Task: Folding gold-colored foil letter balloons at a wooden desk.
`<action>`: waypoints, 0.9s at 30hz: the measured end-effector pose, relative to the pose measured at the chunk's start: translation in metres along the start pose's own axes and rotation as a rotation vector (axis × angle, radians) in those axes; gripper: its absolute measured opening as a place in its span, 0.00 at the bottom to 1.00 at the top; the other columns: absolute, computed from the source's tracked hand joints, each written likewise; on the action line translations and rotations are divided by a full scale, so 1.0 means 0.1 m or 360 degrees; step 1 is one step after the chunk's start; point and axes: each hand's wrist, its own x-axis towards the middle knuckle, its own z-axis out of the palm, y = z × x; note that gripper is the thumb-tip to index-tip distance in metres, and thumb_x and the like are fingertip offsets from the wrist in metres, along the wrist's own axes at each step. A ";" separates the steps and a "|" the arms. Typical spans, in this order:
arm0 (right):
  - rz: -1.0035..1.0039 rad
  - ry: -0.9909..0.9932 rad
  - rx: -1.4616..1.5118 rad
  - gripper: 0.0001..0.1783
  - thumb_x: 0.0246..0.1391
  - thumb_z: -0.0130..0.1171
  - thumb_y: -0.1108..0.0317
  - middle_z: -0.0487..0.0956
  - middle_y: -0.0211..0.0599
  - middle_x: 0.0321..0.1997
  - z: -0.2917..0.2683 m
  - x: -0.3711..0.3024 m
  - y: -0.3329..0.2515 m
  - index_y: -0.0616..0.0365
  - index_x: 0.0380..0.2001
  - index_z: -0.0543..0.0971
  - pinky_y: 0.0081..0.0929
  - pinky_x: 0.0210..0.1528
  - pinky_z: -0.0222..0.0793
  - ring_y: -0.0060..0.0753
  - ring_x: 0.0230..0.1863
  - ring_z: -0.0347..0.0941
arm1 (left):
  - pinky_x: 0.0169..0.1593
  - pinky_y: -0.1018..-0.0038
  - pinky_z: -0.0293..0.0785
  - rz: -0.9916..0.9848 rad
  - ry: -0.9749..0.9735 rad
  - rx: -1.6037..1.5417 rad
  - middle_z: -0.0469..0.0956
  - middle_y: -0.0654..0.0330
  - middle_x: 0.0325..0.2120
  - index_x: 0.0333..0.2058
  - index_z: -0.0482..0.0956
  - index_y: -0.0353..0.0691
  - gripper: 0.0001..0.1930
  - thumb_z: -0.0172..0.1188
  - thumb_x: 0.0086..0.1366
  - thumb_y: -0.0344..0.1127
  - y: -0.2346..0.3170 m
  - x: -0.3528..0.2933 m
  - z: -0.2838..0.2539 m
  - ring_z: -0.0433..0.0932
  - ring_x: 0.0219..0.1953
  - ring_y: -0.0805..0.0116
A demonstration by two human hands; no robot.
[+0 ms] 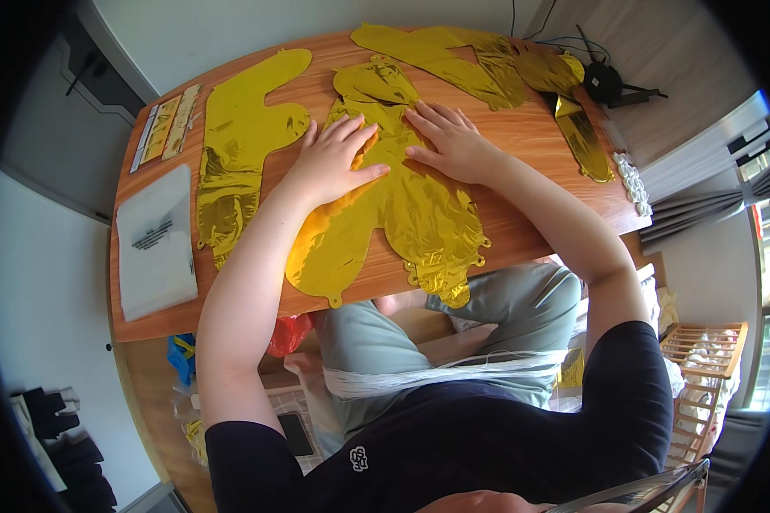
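A flat, uninflated gold foil balloon (428, 209) lies in the middle of the wooden table, its lower lobes reaching the near edge. My left hand (329, 162) rests on its left side with fingers spread. On its upper right edge lies my right hand (453, 141), palm down, fingers stretched out. Neither hand holds anything. To the left is another flat gold foil balloon (235, 128), close to my left fingertips. A further gold foil balloon (453, 60) stretches across the far right, its darker shiny end hanging toward the right table edge.
A stack of clear plastic bags (156, 248) lies at the table's left, below some flat printed packs (162, 128). A black router (603, 83) with cables stands at the far right, and small white pieces (631, 184) line the right edge. White strings (453, 374) lie across my lap.
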 end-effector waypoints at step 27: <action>0.0114 0.0105 -0.0065 0.48 0.67 0.38 0.27 0.57 0.50 0.80 0.01 -0.10 -0.11 0.46 0.78 0.53 0.59 0.79 0.39 0.51 0.80 0.49 | 0.70 0.61 0.64 -0.0127 0.0350 -0.1554 0.72 0.52 0.65 0.63 0.75 0.42 0.23 0.55 0.76 0.47 0.22 -0.07 -0.64 0.68 0.70 0.55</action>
